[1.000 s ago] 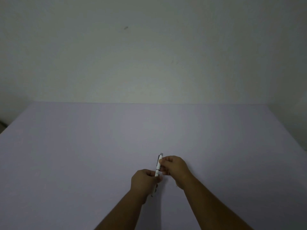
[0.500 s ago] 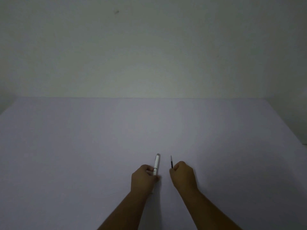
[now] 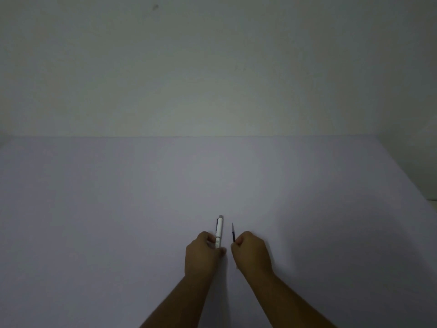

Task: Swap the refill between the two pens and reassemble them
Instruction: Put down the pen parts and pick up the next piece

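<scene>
We are holding 1 white pen body (image 3: 219,229) in our left hand (image 3: 203,253), the fingers curled shut around its lower end so the rest is sticking up and away from us, clip end farthest out. Our right hand (image 3: 251,253) is pinching a thin dark refill (image 3: 233,233) near its lower end, with the tip pointing up alongside the body; the 2 parts are standing just beside each other but apart, with a clear gap between them. We are keeping both hands low over the pale tabletop (image 3: 118,209), close in front of us, which is probably steadying the small parts and leaving them a short drop if 1 slips. Holding each part by its near end is leaving the far ends free, which suits pulling a refill straight out or lining it up to slide back in. We cannot tell whether anything else is tucked inside either fist, and the second pen is not showing anywhere in view, so we are judging the task to be at an early or middle stage: 1 pen is open and its refill is out. The dim light is making the fine details of the refill tip hard to read.
</scene>
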